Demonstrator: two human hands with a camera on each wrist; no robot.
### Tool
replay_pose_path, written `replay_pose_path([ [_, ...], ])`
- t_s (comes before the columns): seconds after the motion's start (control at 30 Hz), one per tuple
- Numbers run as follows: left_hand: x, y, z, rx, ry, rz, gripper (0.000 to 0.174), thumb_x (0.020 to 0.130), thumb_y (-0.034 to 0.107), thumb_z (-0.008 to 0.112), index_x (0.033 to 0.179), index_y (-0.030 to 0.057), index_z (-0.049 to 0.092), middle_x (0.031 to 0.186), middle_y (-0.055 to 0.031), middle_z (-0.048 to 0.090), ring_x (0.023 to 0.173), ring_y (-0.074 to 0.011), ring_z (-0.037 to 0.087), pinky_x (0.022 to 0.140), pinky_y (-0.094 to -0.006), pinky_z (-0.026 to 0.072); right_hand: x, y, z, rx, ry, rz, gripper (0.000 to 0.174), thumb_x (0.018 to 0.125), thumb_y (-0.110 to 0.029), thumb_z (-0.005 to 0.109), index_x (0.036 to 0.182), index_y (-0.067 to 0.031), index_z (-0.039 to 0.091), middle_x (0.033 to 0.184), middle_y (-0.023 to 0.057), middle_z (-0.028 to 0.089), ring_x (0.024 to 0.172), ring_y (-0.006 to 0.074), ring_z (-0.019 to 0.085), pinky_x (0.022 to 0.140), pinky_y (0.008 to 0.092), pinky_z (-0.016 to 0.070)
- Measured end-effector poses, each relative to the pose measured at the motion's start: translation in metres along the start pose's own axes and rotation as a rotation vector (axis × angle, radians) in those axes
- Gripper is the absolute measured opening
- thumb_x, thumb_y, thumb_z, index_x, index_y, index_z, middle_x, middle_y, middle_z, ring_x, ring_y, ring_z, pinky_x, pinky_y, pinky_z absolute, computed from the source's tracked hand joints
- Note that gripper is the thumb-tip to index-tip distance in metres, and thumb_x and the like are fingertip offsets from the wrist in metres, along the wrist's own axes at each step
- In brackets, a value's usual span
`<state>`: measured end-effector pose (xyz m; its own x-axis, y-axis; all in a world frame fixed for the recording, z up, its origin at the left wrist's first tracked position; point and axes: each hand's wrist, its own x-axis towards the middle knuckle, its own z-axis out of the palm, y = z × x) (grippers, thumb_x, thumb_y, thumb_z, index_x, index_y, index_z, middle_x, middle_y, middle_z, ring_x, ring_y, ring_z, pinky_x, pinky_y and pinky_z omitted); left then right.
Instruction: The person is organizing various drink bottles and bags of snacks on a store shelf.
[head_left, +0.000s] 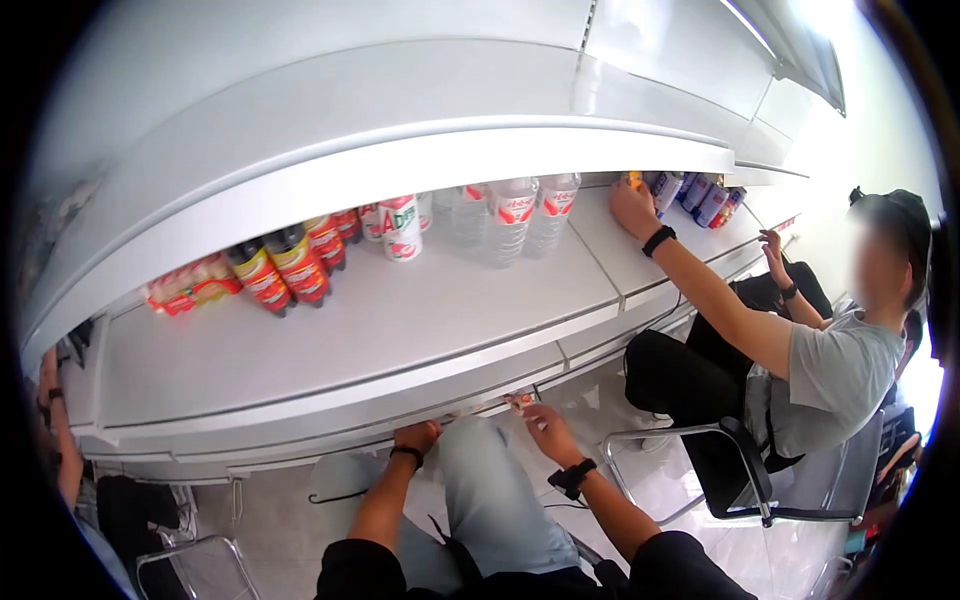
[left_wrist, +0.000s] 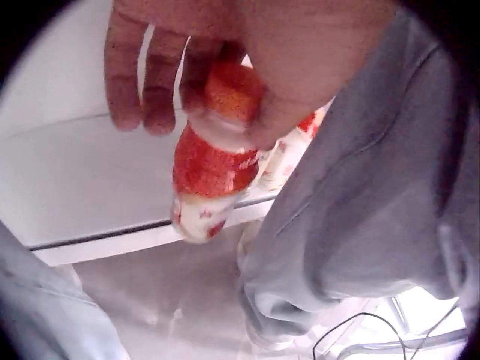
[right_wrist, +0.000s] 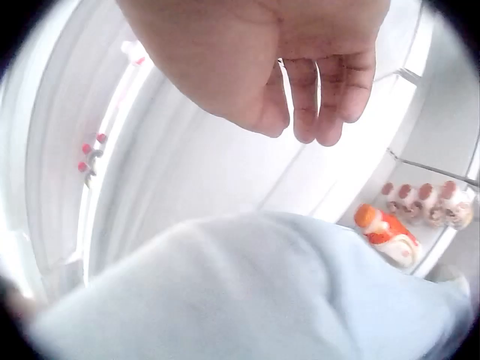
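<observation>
My left hand (left_wrist: 247,52) grips a small drink bottle by its orange cap (left_wrist: 234,91) and neck, thumb and fingers round it. The bottle has a red and white label (left_wrist: 214,165) and hangs tilted over the edge of a low shelf (left_wrist: 112,180). In the head view the left hand (head_left: 418,436) is down by my knee. My right hand (right_wrist: 277,67) holds nothing, its fingers loosely extended. Below it, in the right wrist view, an orange-capped bottle (right_wrist: 390,236) leans beside a row of several pale bottles with reddish caps (right_wrist: 427,202).
The main shelf (head_left: 400,345) carries dark soda bottles (head_left: 298,265), a white can (head_left: 401,228) and clear water bottles (head_left: 512,220). At right a seated person (head_left: 840,370) reaches onto the shelf by several cans. Chair frames (head_left: 200,565) stand on both sides.
</observation>
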<state>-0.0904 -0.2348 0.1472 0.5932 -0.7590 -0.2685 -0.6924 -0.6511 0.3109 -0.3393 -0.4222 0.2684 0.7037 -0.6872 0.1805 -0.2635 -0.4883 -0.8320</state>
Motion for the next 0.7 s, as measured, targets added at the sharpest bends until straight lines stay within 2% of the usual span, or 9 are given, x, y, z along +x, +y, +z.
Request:
replay_pose_path([
  [0.07, -0.013, 0.000, -0.003, 0.107, -0.048, -0.072, 0.045, 0.084, 0.043, 0.058, 0.107, 0.0043, 0.062, 0.099, -0.0163, 0.069, 0.093, -0.0359, 0.066, 0.084, -0.0488, 0.0489, 0.010, -0.040, -0.011, 0.104, -0.003, -0.008, 0.020, 0.089, -0.009, 0.063, 0.108, -0.0051, 0.066, 0.105, 0.0105, 0.069, 0.085, 0.0234, 0.067, 0.071, 0.0336, 0.0538],
  [0.17, -0.063, 0.020, -0.090, 0.117, -0.209, 0.166, 0.055, 0.079, 0.050, 0.062, 0.108, 0.0036, 0.060, 0.096, -0.0151, 0.070, 0.094, -0.0333, 0.067, 0.083, -0.0458, 0.0498, 0.018, -0.107, -0.033, 0.128, -0.115, -0.052, 0.026, 0.089, -0.013, 0.065, 0.114, -0.0063, 0.064, 0.107, 0.0087, 0.068, 0.088, 0.0205, 0.067, 0.073, 0.0319, 0.0537],
  [0.23, -0.083, 0.023, -0.113, 0.104, -0.126, 0.220, 0.054, 0.073, 0.052, 0.067, 0.103, 0.0071, 0.062, 0.090, -0.0142, 0.071, 0.086, -0.0326, 0.068, 0.076, -0.0459, 0.0519, 0.018, -0.154, -0.043, 0.127, -0.249, -0.126, 0.029, 0.089, -0.016, 0.066, 0.117, -0.0074, 0.064, 0.107, 0.0087, 0.068, 0.088, 0.0204, 0.066, 0.073, 0.0314, 0.0536],
  [0.37, -0.152, 0.045, -0.217, 0.001, 0.122, 0.315, 0.046, 0.070, 0.048, 0.070, 0.096, 0.0110, 0.063, 0.078, -0.0125, 0.070, 0.074, -0.0337, 0.068, 0.064, -0.0451, 0.0527, 0.013, -0.211, -0.037, 0.090, -0.478, -0.314, 0.045, 0.086, -0.020, 0.071, 0.128, -0.0121, 0.057, 0.118, 0.0090, 0.063, 0.105, 0.0226, 0.062, 0.083, 0.0328, 0.0514],
  [0.43, -0.187, 0.059, -0.269, -0.037, 0.252, 0.368, 0.041, 0.069, 0.045, 0.073, 0.092, 0.0132, 0.060, 0.074, -0.0112, 0.069, 0.068, -0.0346, 0.067, 0.060, -0.0449, 0.0521, 0.014, -0.219, -0.019, 0.106, -0.545, -0.472, 0.064, 0.082, -0.021, 0.075, 0.139, -0.0117, 0.047, 0.128, 0.0109, 0.058, 0.112, 0.0241, 0.058, 0.090, 0.0335, 0.0479],
  [0.5, -0.217, 0.070, -0.317, -0.078, 0.418, 0.404, 0.039, 0.067, 0.040, 0.077, 0.089, 0.0146, 0.059, 0.072, -0.0095, 0.067, 0.067, -0.0336, 0.065, 0.059, -0.0433, 0.0506, 0.009, -0.243, 0.002, 0.109, -0.565, -0.628, 0.072, 0.081, -0.021, 0.077, 0.143, -0.0107, 0.041, 0.133, 0.0131, 0.054, 0.117, 0.0265, 0.056, 0.097, 0.0360, 0.0460],
  [0.53, -0.232, 0.075, -0.342, -0.107, 0.447, 0.414, 0.036, 0.068, 0.037, 0.077, 0.091, 0.0149, 0.059, 0.074, -0.0083, 0.067, 0.068, -0.0326, 0.065, 0.059, -0.0422, 0.0496, 0.008, -0.251, 0.016, 0.142, -0.543, -0.691, 0.078, 0.076, -0.024, 0.080, 0.141, -0.0066, 0.040, 0.129, 0.0149, 0.056, 0.117, 0.0331, 0.056, 0.100, 0.0408, 0.0443],
  [0.63, -0.262, 0.064, -0.392, -0.141, 0.522, 0.483, 0.034, 0.070, 0.030, 0.076, 0.092, 0.0107, 0.058, 0.080, -0.0070, 0.067, 0.071, -0.0302, 0.065, 0.061, -0.0384, 0.0495, 0.008, -0.294, 0.043, 0.313, -0.640, -0.616, 0.081, 0.073, -0.025, 0.083, 0.140, -0.0070, 0.042, 0.131, 0.0156, 0.055, 0.119, 0.0324, 0.056, 0.099, 0.0401, 0.0451],
  [0.7, -0.276, 0.057, -0.412, -0.169, 0.571, 0.495, 0.032, 0.073, 0.028, 0.076, 0.094, 0.0098, 0.059, 0.078, -0.0056, 0.066, 0.068, -0.0266, 0.064, 0.060, -0.0346, 0.0498, 0.009, -0.313, 0.052, 0.247, -0.696, -0.501, 0.083, 0.070, -0.026, 0.085, 0.140, -0.0074, 0.042, 0.129, 0.0154, 0.058, 0.118, 0.0314, 0.058, 0.099, 0.0389, 0.0458],
])
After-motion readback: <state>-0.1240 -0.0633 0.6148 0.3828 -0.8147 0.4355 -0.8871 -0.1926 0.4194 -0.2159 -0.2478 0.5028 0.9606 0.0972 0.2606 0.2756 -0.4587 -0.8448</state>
